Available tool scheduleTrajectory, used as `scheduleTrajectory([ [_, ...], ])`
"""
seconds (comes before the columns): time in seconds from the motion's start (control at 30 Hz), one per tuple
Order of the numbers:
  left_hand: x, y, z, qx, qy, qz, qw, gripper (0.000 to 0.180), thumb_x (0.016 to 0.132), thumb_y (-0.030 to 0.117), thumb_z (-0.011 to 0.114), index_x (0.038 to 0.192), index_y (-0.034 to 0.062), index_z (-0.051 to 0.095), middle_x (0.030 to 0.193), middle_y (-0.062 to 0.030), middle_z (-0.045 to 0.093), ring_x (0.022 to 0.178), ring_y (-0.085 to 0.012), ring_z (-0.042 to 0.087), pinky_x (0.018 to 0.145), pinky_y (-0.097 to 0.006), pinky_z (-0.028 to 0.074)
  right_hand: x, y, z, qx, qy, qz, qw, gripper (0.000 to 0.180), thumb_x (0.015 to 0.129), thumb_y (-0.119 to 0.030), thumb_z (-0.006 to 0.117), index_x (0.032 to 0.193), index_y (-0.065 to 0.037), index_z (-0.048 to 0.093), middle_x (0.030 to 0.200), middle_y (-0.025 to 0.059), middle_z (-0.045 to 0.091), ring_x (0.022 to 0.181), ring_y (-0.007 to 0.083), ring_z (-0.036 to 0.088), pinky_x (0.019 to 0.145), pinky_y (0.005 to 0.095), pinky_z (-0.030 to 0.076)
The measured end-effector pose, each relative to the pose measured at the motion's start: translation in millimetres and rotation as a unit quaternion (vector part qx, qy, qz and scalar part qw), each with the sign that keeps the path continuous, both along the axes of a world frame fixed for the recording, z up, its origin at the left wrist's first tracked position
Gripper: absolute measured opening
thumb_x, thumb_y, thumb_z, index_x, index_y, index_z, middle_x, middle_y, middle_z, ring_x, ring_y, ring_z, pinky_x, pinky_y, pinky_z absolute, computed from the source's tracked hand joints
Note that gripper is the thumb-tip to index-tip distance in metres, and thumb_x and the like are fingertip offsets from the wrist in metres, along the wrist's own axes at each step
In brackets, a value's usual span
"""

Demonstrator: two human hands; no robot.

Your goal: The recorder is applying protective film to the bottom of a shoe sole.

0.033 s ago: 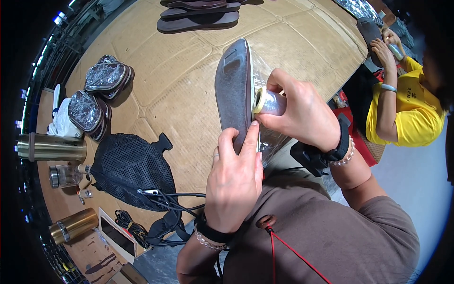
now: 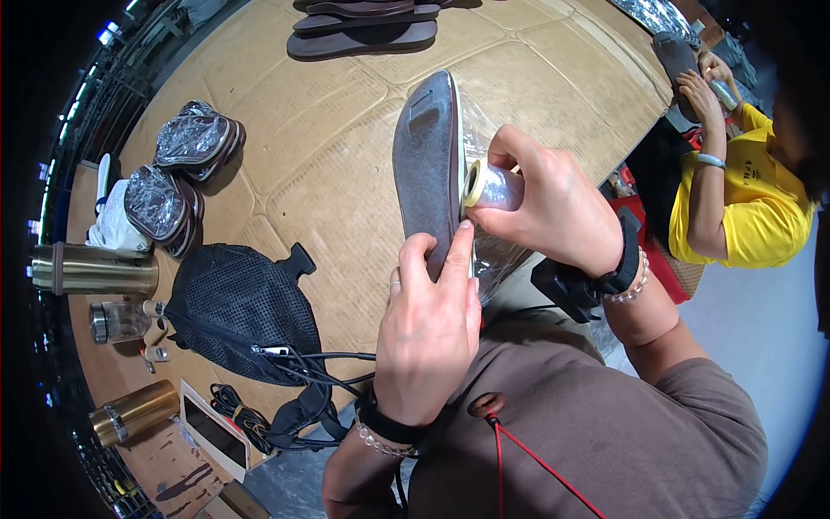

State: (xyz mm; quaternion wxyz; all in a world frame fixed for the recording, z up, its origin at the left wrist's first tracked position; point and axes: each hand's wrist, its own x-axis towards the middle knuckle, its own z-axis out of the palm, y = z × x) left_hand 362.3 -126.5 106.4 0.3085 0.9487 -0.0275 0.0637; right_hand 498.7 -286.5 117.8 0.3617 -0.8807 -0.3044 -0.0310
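A grey shoe sole (image 2: 424,169) lies lengthwise before me, a rectangular mark near its far end. My left hand (image 2: 428,324) grips the sole's near end, and its outstretched index fingertip presses at the right edge. In my right hand (image 2: 558,199) is a roll of clear film (image 2: 499,189), closed in the fingers with its hollow core end against that same edge. Loose clear film (image 2: 477,130) runs along the sole's right side. My left hand and wrist hide part of the near end.
More soles (image 2: 363,39) are stacked at the far edge of the cardboard-covered table (image 2: 320,138). Film-wrapped sole bundles (image 2: 160,203), a black mesh bag (image 2: 246,307), a steel flask (image 2: 95,269) and a phone (image 2: 216,432) sit left. A co-worker in yellow (image 2: 748,199) handles another sole at right.
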Motion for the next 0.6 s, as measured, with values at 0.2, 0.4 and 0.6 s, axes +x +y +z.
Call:
scheduleTrajectory([
  [0.2, 0.9, 1.5, 1.2, 0.004, 0.016, -0.008, 1.0, 0.054, 0.098, 0.014, 0.068, 0.15, 0.0083, 0.055, 0.133, -0.0223, 0.051, 0.106, -0.0377, 0.066, 0.086, -0.044, 0.06, 7.4, -6.5, 4.4, -0.027, 0.015, 0.03, 0.999, 0.051, 0.076, -0.022, 0.091, 0.108, 0.001, 0.059, 0.078, 0.0183, 0.064, 0.071, 0.0332, 0.07, 0.065, 0.0397, 0.054],
  [0.4, 1.6, 0.4, 5.2, 0.002, 0.022, -0.006, 1.0, 0.056, 0.098, 0.01, 0.067, 0.151, 0.0073, 0.054, 0.132, -0.0247, 0.051, 0.104, -0.0403, 0.067, 0.087, -0.046, 0.059, 14.1, -10.4, 2.1, -0.018, 0.001, 0.074, 0.997, 0.059, 0.075, -0.031, 0.095, 0.111, 0.002, 0.061, 0.087, 0.0194, 0.067, 0.08, 0.034, 0.07, 0.073, 0.0399, 0.055],
  [0.6, 2.4, 1.1, 3.9, -0.007, 0.012, -0.005, 1.0, 0.056, 0.097, 0.006, 0.067, 0.152, 0.0059, 0.054, 0.13, -0.0264, 0.051, 0.101, -0.0409, 0.069, 0.085, -0.047, 0.058, 16.5, -10.4, 1.0, -0.008, 0.02, 0.076, 0.997, 0.061, 0.071, -0.03, 0.094, 0.111, 0.003, 0.061, 0.094, 0.0202, 0.07, 0.087, 0.036, 0.072, 0.079, 0.0402, 0.057],
])
